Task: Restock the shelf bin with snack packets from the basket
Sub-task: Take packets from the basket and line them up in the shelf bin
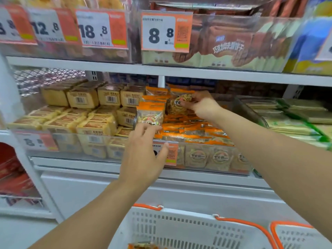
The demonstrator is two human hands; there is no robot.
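A clear shelf bin (206,165) on the middle shelf holds many orange-topped snack packets (190,131), some lying flat, some upright in a row at its left. My right hand (203,105) reaches deep into the bin and pinches an upright snack packet (177,103) at the back. My left hand (143,153) is at the bin's front left corner, fingers spread and touching the front upright packet (150,115). Below, a white basket (179,230) with orange handles shows one packet (143,246) at the bottom edge.
A neighbouring clear bin (75,141) at left holds yellow wrapped cakes. Green-edged packets (296,121) fill the bin at right. The upper shelf (161,70) carries bins with price tags. A second white basket (303,236) sits at bottom right. A white shelf upright (10,97) stands at left.
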